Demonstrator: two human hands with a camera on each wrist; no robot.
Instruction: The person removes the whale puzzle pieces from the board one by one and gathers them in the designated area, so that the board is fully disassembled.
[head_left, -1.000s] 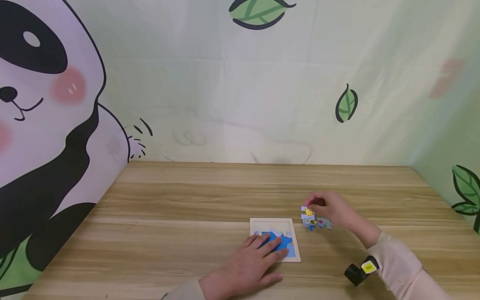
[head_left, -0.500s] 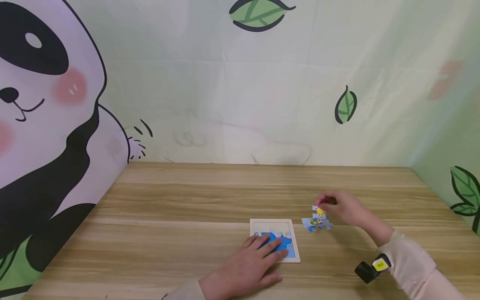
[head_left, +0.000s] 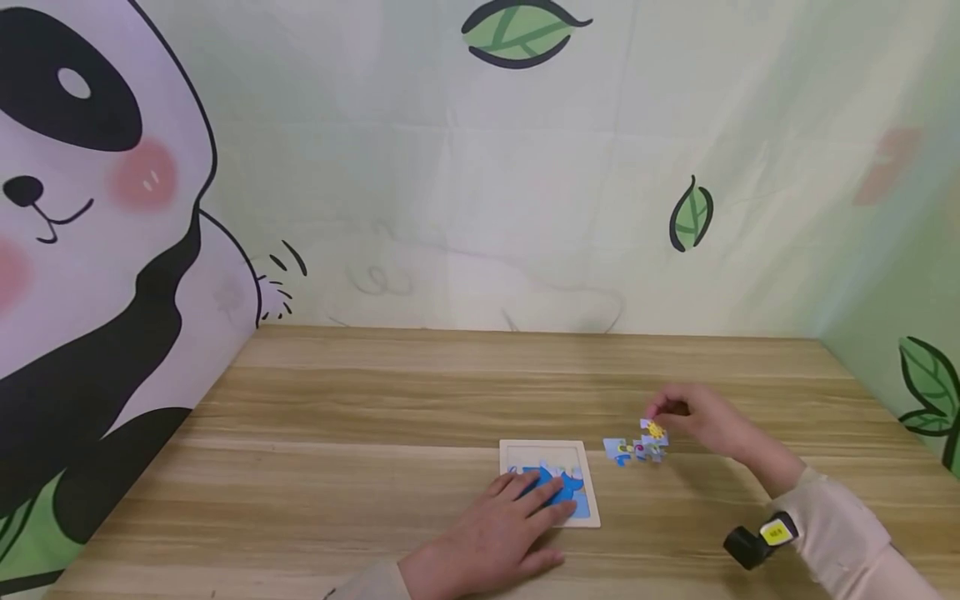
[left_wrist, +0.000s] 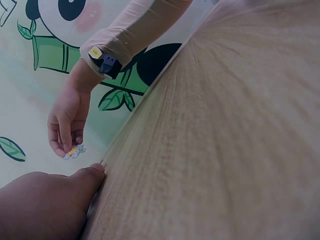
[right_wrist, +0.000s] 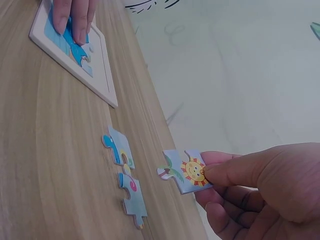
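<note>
My right hand (head_left: 708, 425) pinches a jigsaw piece with a smiling yellow sun (right_wrist: 187, 170) between thumb and fingers, raised above the table. Below it, two loose jigsaw pieces lie end to end: one with blue and green parts (right_wrist: 118, 145), the other pale blue with a pink spot (right_wrist: 133, 195). Whether they interlock I cannot tell. My left hand (head_left: 483, 529) rests with spread fingers on a wooden puzzle tray (head_left: 592, 492). Inside the tray, a partly assembled picture of a blue whale (head_left: 573, 483) shows around the fingers; its far strip is bare wood.
The wood-grain table (head_left: 337, 400) runs back to a pale wall sheet (head_left: 420, 192) with printed leaves. A panda drawing (head_left: 172, 283) covers the left wall. A black device with a yellow label (head_left: 776, 532) is strapped to my right wrist.
My right hand has carried the sun piece to the right, from above the left loose piece to above the right one. The left hand stays on the tray.
</note>
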